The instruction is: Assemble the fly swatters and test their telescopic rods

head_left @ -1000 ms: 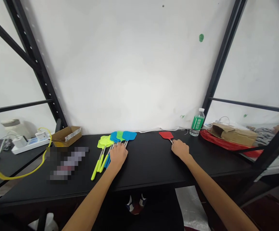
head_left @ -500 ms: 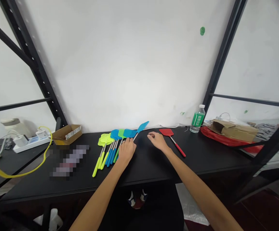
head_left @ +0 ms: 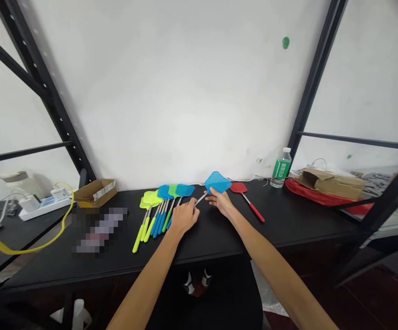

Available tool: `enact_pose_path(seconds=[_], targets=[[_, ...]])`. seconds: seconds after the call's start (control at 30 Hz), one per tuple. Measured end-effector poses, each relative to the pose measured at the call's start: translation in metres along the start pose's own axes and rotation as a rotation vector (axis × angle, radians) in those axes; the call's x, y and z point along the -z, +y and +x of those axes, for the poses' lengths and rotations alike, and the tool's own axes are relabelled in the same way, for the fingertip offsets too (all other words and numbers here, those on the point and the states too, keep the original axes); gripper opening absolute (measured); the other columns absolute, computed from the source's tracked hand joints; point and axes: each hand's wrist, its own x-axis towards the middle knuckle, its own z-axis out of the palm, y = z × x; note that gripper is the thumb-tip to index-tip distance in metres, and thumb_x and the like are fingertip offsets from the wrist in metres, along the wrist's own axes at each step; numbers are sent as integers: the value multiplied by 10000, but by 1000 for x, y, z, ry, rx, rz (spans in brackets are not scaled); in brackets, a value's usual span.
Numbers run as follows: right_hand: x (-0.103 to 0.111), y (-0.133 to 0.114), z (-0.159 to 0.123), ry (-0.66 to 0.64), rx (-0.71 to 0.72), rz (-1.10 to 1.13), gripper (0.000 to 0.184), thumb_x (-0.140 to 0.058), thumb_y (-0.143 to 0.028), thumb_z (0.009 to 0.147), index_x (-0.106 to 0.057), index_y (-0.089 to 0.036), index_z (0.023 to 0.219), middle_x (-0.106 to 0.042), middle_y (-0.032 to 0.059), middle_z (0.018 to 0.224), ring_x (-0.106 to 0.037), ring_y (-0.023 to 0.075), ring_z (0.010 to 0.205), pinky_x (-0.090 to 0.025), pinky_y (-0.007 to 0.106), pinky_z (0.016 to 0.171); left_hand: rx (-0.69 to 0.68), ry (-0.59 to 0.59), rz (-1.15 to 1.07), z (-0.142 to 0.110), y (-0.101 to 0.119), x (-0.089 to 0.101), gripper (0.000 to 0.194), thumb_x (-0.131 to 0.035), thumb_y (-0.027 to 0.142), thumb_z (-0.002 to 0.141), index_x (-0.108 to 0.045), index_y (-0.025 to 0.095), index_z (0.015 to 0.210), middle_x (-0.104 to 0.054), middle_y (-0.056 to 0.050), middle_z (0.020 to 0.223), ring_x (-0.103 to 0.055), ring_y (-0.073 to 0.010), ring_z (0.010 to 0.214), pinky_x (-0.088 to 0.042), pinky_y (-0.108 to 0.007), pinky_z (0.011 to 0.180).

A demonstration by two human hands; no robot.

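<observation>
Several yellow, green and blue fly swatters (head_left: 157, 208) lie side by side on the black table (head_left: 288, 224). My left hand (head_left: 184, 216) is closed on the handle of a blue fly swatter (head_left: 217, 182), lifted off the pile with its head up to the right. My right hand (head_left: 220, 202) touches that swatter's thin shaft just under the head, fingers pinched around it. A red fly swatter (head_left: 244, 197) lies alone on the table just right of my right hand.
A small cardboard box (head_left: 95, 192) sits at the back left, beside a power strip (head_left: 42, 204) and a yellow cable (head_left: 23, 247). A green-labelled water bottle (head_left: 280, 168) stands at the back right, with a red and brown bundle (head_left: 329, 190) beyond it. Black shelf posts frame both sides.
My right hand let go of the red swatter and moved left to the blue one. My left hand lifted the blue swatter out of the pile and swung its head up and right.
</observation>
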Motion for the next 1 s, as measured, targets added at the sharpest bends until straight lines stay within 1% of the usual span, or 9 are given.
enact_pose_path(seconds=[0.07,0.13,0.23,0.33,0.57,0.7,0.8,0.9,1.0], targets=[[-4,1,-3,-66,5,-28,386,-720,-467,785,-667,-216,1072,-729,80,1043,-694,144,714,-495,203,532,-6,-1,5,0,0,1,265,-399,345,962,-549,243,1155,-709,-53,882,-671,-242,815,-396,-303,698],[-7,2,-5,-95,6,-50,404,-722,-468,783,-670,-231,1105,-729,73,1046,-692,141,721,-492,199,533,-9,3,11,0,0,1,317,-356,422,984,-552,250,1164,-709,-57,864,-675,-248,805,-394,-298,685],[-9,2,-8,-125,12,-100,380,-751,-469,752,-691,-215,1029,-723,79,1048,-687,140,723,-484,195,527,-23,0,10,0,-1,0,380,-297,465,1001,-537,274,1225,-715,-67,907,-679,-244,824,-399,-294,699],[-11,2,-10,-114,20,-138,371,-768,-491,724,-682,-190,924,-721,80,1004,-676,135,696,-478,198,524,-20,-18,17,0,-2,-1,409,-263,475,1007,-536,280,1241,-717,-75,917,-677,-245,833,-408,-299,718],[-10,6,-6,-81,37,-125,420,-748,-557,707,-658,-181,871,-730,85,949,-680,158,728,-451,210,532,-26,-65,1,3,1,-2,460,-209,481,1013,-575,245,1163,-700,-82,876,-669,-243,840,-409,-291,720],[-10,6,-6,-95,38,-125,412,-726,-568,725,-643,-193,870,-734,92,999,-688,193,862,-458,220,585,-89,-85,-160,7,-5,-1,441,-216,462,1019,-596,239,1046,-686,-53,850,-654,-215,819,-400,-273,712],[-10,5,-7,-92,49,-130,410,-725,-569,722,-643,-193,862,-735,98,1004,-680,201,891,-466,229,606,-134,-76,-321,9,-9,-2,442,-224,443,1018,-603,229,944,-669,-28,807,-630,-186,766,-401,-267,709],[-12,3,-7,-75,53,-139,427,-728,-582,707,-648,-191,860,-737,101,1000,-680,202,880,-461,229,599,-138,-95,-483,10,-11,-3,467,-231,460,1006,-597,208,863,-614,-6,676,-595,-169,673,-409,-264,675],[-14,2,-8,-64,45,-140,447,-738,-592,687,-649,-186,850,-738,105,986,-683,205,869,-455,227,585,-123,-168,-686,11,-14,-6,469,-255,508,985,-563,193,826,-511,31,518,-525,-143,522,-399,-248,580]])
